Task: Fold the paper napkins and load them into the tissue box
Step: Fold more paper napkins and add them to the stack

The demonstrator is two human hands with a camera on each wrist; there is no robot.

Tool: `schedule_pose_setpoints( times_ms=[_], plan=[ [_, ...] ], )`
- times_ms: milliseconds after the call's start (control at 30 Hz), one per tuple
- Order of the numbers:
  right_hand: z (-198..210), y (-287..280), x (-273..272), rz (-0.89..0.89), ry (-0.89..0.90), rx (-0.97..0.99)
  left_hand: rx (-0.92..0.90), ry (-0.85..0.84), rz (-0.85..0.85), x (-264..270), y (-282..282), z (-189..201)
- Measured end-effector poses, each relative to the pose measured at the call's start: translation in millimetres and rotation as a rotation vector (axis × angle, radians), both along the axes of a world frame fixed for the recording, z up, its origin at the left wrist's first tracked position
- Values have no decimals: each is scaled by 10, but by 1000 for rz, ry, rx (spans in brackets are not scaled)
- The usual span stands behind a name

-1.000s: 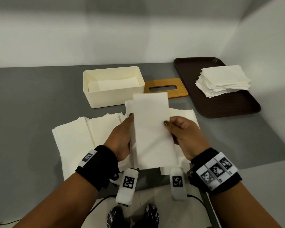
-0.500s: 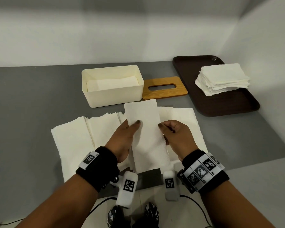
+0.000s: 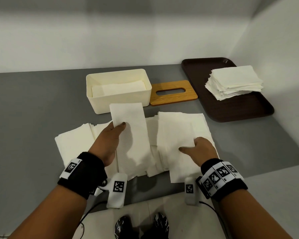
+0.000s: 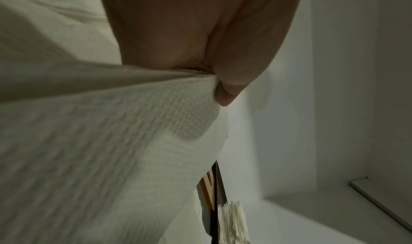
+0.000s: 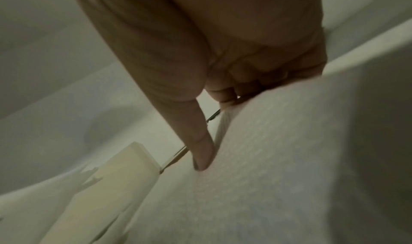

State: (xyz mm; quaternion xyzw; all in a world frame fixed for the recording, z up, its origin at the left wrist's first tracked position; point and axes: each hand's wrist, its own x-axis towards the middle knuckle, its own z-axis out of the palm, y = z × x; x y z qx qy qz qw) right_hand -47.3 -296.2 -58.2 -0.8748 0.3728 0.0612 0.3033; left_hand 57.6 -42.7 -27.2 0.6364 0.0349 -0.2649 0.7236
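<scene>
Both forearms bare. Each wrist carries a black band [image 3: 83, 173] with square-coded white tags, white camera pod [image 3: 117, 192] and thin black cable [image 3: 86, 214].

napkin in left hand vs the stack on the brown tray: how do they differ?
The folded napkin is a single long, narrow strip; the tray stack is many squarish sheets piled with ragged edges.
The folded napkin is pinched by the left hand above the spread napkins; the tray stack sits untouched on the brown tray, far right.
Both are white paper.
</scene>
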Motion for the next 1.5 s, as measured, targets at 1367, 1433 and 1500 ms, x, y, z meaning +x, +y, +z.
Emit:
schedule_pose_setpoints(
  times_ms=[1367,1433,1500],
  plan=[
    [414,537,175,69,-598,497,-187,145,-41,-210,-399,128],
    [399,577,181,79,-582,500,-161,126,-51,-210,-401,111],
    [391,609,191,98,-565,503,-151,118,-75,-226,-406,98]
  ],
)
